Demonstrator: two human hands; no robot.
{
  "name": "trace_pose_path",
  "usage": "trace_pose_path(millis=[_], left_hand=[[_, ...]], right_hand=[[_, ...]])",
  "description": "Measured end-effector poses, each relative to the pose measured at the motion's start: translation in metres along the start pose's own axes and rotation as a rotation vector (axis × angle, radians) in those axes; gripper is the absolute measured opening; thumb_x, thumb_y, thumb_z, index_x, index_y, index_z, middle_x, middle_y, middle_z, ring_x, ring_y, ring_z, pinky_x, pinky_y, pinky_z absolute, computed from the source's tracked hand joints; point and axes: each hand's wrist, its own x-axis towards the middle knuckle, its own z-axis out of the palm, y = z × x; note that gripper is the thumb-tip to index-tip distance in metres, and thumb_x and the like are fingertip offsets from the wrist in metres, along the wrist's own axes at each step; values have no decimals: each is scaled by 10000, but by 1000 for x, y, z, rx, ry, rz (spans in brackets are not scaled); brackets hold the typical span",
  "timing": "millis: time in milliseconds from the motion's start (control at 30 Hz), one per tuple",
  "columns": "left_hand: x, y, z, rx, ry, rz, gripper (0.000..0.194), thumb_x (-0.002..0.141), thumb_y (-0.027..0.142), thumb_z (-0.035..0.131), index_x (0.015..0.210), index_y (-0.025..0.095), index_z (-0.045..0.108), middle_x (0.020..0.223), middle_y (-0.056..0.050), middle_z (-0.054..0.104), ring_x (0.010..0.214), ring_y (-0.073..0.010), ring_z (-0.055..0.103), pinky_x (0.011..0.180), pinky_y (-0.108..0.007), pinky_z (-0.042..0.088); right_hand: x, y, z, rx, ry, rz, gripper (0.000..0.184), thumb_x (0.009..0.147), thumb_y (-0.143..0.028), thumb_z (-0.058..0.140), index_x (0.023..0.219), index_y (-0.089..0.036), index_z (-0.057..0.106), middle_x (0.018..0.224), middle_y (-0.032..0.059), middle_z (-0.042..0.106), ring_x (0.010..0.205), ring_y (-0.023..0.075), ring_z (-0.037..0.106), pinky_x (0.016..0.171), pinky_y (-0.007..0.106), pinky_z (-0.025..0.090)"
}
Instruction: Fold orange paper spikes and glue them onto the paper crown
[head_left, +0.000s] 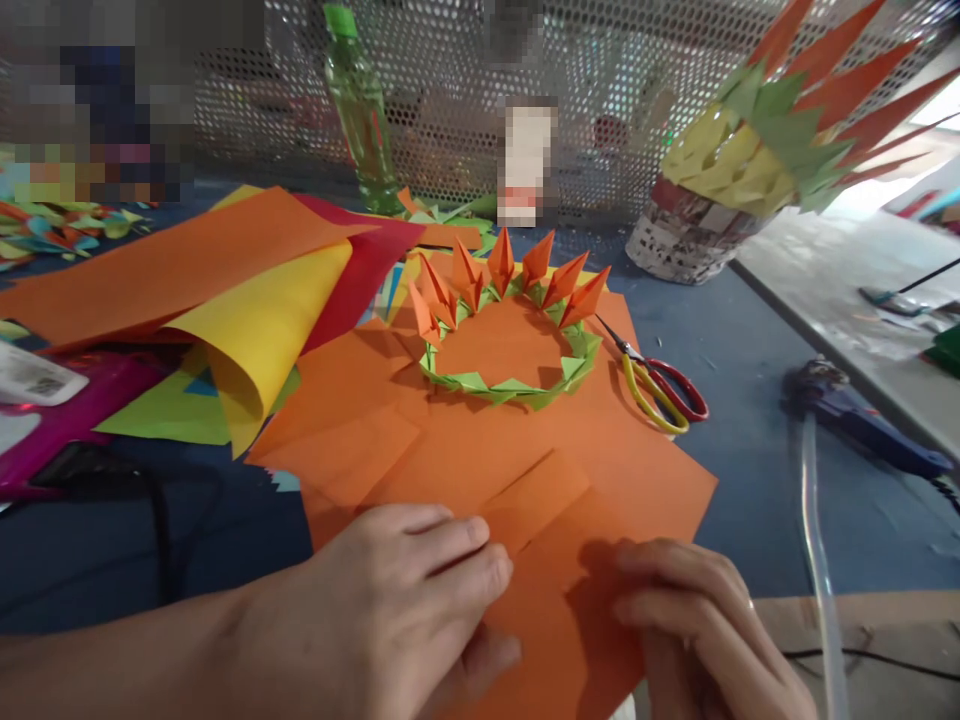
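- The left hand (pixel 405 610) lies palm down on the near orange sheet (pixel 574 610), its fingers close together and slightly bent, the thumb apart from them; it is not closed around anything.
- The right hand (pixel 701 625) is at the right side of that sheet, fingers curled; whether they pinch the paper cannot be told.
- The near orange sheet lies between the hands, on top of overlapping orange papers (pixel 465 450).
- Right of these, a translucent glue stick (pixel 817 540) runs toward the near edge from a blue glue gun (pixel 874 425) on the dark blue table surface (pixel 739 400).
- At the left edge is a magenta-and-white device (pixel 56 430); its kind is unclear.
- Scissors (pixel 660 390) with one red and one yellow handle lie just right of the crown, points toward it.
- The green folded-paper crown (pixel 517 385), with upright orange points along its far side, rests on the orange papers.
- Left of it are a long orange sheet (pixel 180 260), a curled yellow sheet (pixel 270 340) and a red sheet (pixel 360 265).
- Farther off stand a green-capped bottle (pixel 360 120) and, to the right, a pot (pixel 682 235) topped with yellow, green and orange folded paper.
- A perforated metal panel (pixel 450 110) is behind them.
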Motion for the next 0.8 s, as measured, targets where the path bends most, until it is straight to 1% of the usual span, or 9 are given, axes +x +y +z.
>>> trace_pose_path(millis=[67,100,167,233,333,467,633,733,800], left_hand=[[0,-1,0,4,-1,10,241,1042,230,503,964,154,718,790,-11,725,747,-142,667,726,-269,533],[1,-2,0,6,-3,20,255,1045,232,490,961,158,719,786,-13,721,739,-143,663,722,-267,537],[2,-3,-1,10,-9,51,260,1042,231,482,966,165,722,779,-18,714,742,-145,662,721,-262,546],[4,-5,-2,23,-11,83,237,1029,227,502,970,170,725,780,-24,711,755,-147,669,721,-254,552],[5,-6,-3,64,-18,128,214,1015,220,528,951,178,727,787,-28,720,766,-150,684,723,-252,557],[3,-4,-1,139,10,178,238,1010,196,527,890,178,732,802,-25,743,773,-152,701,725,-264,568],[-3,-5,3,237,41,216,228,1002,185,559,881,146,747,878,-20,774,820,-162,725,722,-293,578],[-1,-1,2,361,85,216,247,1018,179,533,925,121,754,926,-30,795,869,-182,737,762,-308,584],[1,9,0,425,99,169,230,1018,154,531,978,99,750,968,-42,802,910,-200,743,812,-324,586]], right_hand=[[4,3,-3,-56,-36,80,190,951,-77,542,1004,-222,653,1108,80,643,967,140,649,705,236,540],[7,6,-4,-93,-66,84,222,964,-99,533,1094,-234,651,1165,83,627,1001,140,643,715,230,543],[13,13,-6,-160,-128,13,283,977,-137,514,1203,-256,633,1222,81,605,1079,158,616,803,258,549],[20,18,-5,-193,-173,-67,316,979,-144,494,1245,-258,620,1238,74,601,1127,169,589,905,296,529],[28,23,-2,-191,-210,-107,356,986,-127,463,1285,-259,603,1242,56,609,1132,148,593,922,281,511],[30,22,1,-166,-204,-149,315,977,-99,465,1180,-250,653,1176,35,636,1072,131,610,888,263,497],[22,18,-1,-218,-94,-256,268,926,-36,539,1062,-210,690,1116,65,635,1008,167,581,882,308,469],[14,13,-3,-290,-41,-267,182,924,-87,582,1003,-216,683,1077,61,668,1021,212,568,892,361,431],[10,9,-3,-332,-41,-252,118,944,-144,572,946,-225,658,1042,43,697,1034,226,570,889,375,402]])
